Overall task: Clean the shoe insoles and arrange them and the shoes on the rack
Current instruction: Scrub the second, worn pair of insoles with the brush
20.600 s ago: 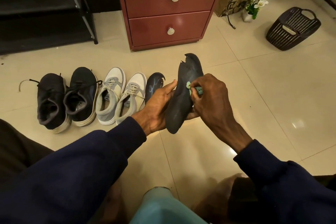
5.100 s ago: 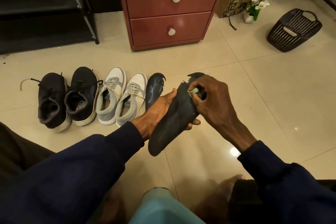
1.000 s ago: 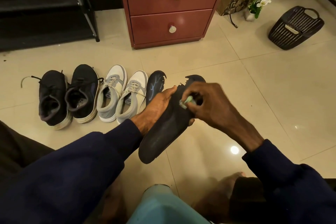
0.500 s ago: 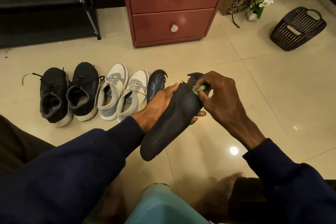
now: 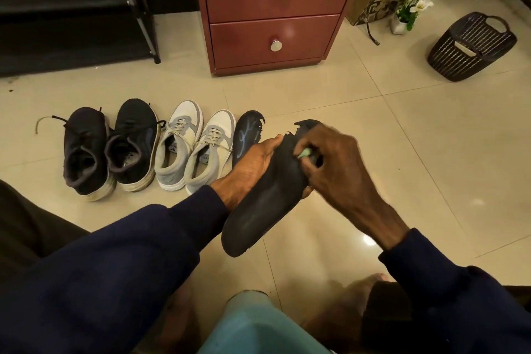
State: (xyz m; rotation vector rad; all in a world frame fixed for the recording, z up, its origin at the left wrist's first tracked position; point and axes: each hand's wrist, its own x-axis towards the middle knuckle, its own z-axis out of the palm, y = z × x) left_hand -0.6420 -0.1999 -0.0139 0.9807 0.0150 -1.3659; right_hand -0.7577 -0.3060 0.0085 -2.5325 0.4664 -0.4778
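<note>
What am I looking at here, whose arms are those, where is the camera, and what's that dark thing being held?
No machine here: a person works with bare hands. The single camera sits on their head, looking forward and down, so both dark blue sleeves reach in from below. The left hand holds a dark insole with a torn toe edge; the right hand pinches a small green piece, too small to identify, against it. On the tiled floor lie a second insole, a pair of grey-white sneakers and a pair of black shoes. Behind stand a red-brown drawer chest, a black rack and a dark basket.
</note>
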